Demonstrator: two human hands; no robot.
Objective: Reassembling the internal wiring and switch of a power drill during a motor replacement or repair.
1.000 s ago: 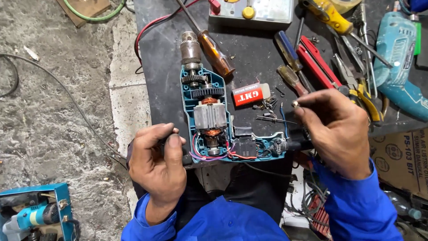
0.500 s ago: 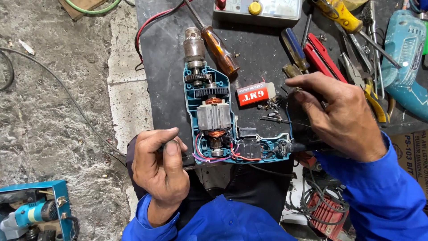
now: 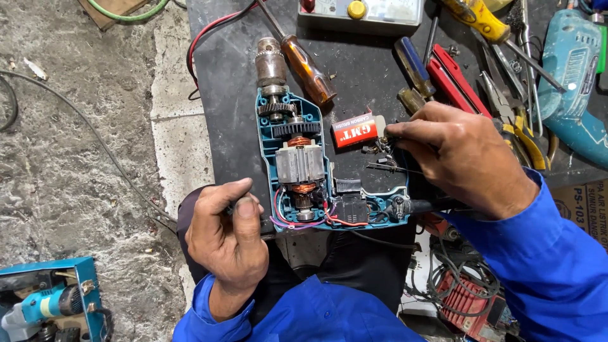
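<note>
An opened teal electric drill (image 3: pixel 297 164) lies on a dark work surface (image 3: pixel 221 95), chuck (image 3: pixel 271 60) pointing away, with its gears, motor and coloured wires exposed. My left hand (image 3: pixel 228 240) is closed on a small dark tool just left of the drill's handle end, thumb pressed on top. My right hand (image 3: pixel 462 155) reaches over the drill's right side. Its fingertips are pinched at a cluster of small metal parts (image 3: pixel 380 151) beside a little red and white box (image 3: pixel 354 133). Whether they hold a part is hidden.
An amber-handled screwdriver (image 3: pixel 307 60), a blue-handled one (image 3: pixel 411 63), red-handled pliers (image 3: pixel 453 73) and other hand tools crowd the far right. A second teal drill (image 3: pixel 570 76) lies at the right edge. A grey meter (image 3: pixel 361 9) sits at the top. Another power tool (image 3: pixel 44 307) rests on the concrete, lower left.
My right hand has moved up and left from the drill's handle end to the small parts by the red and white box. My left hand has stayed in place.
</note>
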